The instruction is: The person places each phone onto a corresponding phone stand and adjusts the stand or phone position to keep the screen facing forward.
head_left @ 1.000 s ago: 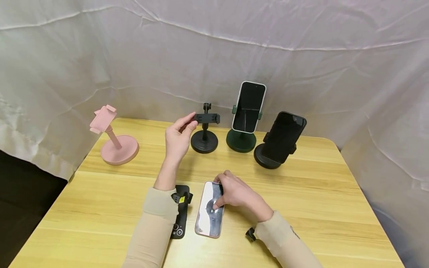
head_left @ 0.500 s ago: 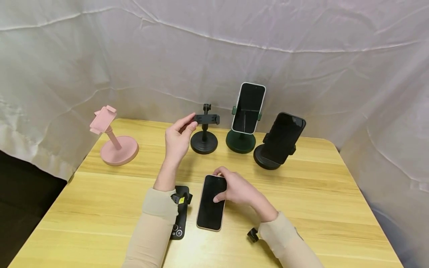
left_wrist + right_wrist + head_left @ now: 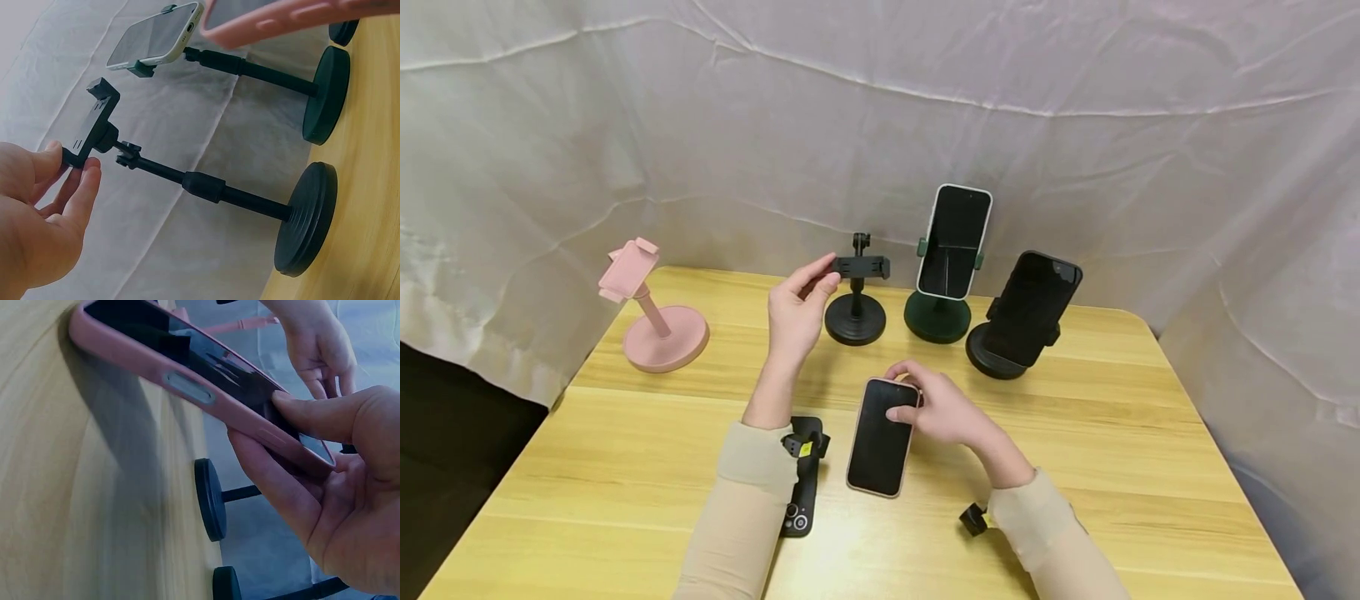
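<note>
My left hand (image 3: 797, 317) pinches one end of the clamp (image 3: 94, 128) on a black phone stand (image 3: 855, 320) between thumb and fingers. That clamp holds no phone. In my right hand (image 3: 947, 408) is a smartphone in a pink case (image 3: 880, 442), screen up. The thumb lies on the screen and the fingers are underneath, near the phone's far end. The right wrist view shows the phone tilted, its far end raised above the tabletop; I cannot tell whether the near end touches the wood. A black phone (image 3: 801, 500) lies back up, partly hidden by the left sleeve.
On the left stands a pink phone stand (image 3: 666, 339) without a phone. A dark green stand (image 3: 937, 317) holds a white-cased phone (image 3: 955, 242). Right of it, another black stand (image 3: 992, 354) bears a black phone (image 3: 1033, 308). A pale cloth (image 3: 880, 125) hangs behind the wooden table (image 3: 1097, 433).
My right hand has raised and tilted the pink-cased phone and moved it away from me toward the stands. My left hand has kept its pinch on the clamp.
</note>
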Tool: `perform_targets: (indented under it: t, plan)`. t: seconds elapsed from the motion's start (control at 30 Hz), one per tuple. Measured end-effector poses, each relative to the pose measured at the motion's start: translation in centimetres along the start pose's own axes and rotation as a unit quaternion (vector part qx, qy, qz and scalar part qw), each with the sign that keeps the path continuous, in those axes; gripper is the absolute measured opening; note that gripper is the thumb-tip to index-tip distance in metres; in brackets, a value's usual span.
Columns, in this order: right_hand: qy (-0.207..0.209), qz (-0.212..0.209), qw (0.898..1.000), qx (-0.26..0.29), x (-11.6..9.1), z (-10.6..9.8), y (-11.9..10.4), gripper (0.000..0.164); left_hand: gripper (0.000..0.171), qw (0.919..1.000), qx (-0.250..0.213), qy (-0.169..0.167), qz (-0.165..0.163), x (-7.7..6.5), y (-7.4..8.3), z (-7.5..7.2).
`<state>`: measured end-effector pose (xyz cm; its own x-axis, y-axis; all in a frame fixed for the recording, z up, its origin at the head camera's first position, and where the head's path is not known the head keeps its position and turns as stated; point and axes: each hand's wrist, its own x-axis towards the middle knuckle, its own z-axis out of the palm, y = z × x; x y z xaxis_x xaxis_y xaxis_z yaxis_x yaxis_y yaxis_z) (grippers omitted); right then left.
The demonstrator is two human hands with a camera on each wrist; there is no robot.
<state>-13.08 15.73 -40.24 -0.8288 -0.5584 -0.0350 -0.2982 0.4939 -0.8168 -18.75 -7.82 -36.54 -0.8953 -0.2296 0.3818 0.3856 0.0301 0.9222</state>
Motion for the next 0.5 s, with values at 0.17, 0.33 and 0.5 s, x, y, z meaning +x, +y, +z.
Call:
perform_targets:
  t: [0.17, 0.33, 0.5]
  plan:
    - [0.04, -0.013, 0.999, 0.033, 0.0, -0.3, 0.1, 0.039, 0.033, 1.0, 0.0, -0.002, 0.003, 0.0, 0.0, 0.0]
    - [0.081, -0.031, 0.995, 0.053, 0.1, -0.6, -0.3, 0.041, 0.034, 1.0, 0.0, -0.002, 0.006, 0.0, 0.1, 0.0]
    - [0.119, -0.051, 0.99, 0.05, 0.3, -1.0, -0.9, 0.041, 0.033, 1.0, 0.002, 0.001, 0.009, 0.0, 0.2, 0.1]
